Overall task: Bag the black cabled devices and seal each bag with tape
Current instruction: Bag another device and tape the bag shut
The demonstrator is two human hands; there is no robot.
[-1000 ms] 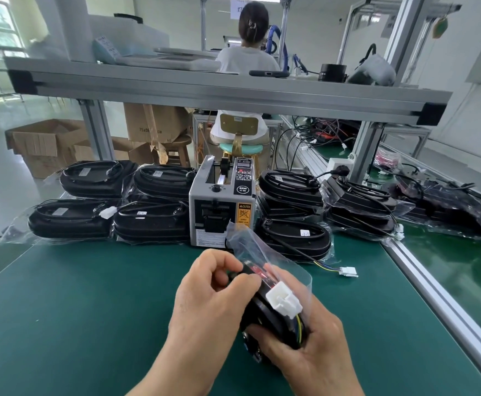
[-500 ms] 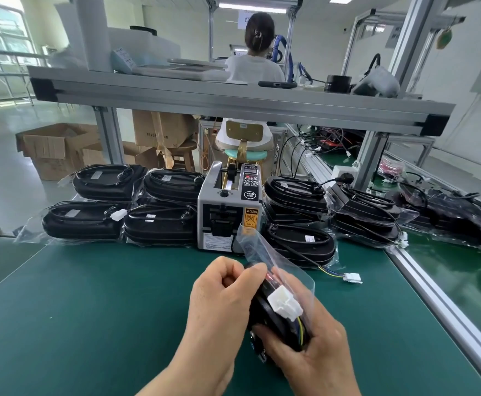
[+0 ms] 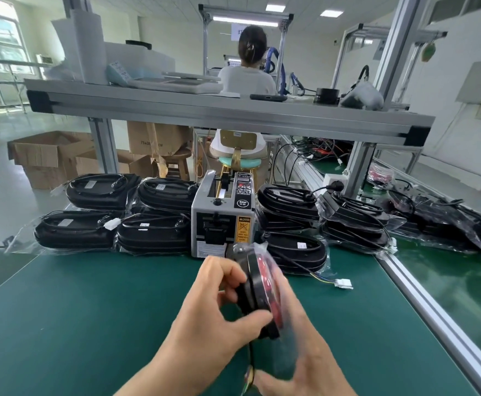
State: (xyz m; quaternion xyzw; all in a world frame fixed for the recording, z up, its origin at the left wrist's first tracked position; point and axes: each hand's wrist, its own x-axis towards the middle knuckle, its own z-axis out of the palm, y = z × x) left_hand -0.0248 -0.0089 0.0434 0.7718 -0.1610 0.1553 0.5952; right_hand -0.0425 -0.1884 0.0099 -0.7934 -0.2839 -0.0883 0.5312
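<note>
The clearest print I can read is on the brown cardboard box (image 3: 159,135) on the floor beyond the green table's far edge: "75x3", then a covered stretch, then "CM". On the grey box-shaped tape dispenser (image 3: 222,221) at the middle of that far edge, a yellow warning label (image 3: 244,230) has a triangle sign beside a header that I read as "CAUTION"; the lines under it are too fine for me. The black control panel (image 3: 243,192) on its top has white icons and a round badge, all illegible. The small white stickers (image 3: 67,222) on the bagged black oval devices (image 3: 76,235) are unreadable. A white paper sign (image 3: 235,31) hanging far behind shows one dark character, partly hidden.
</note>
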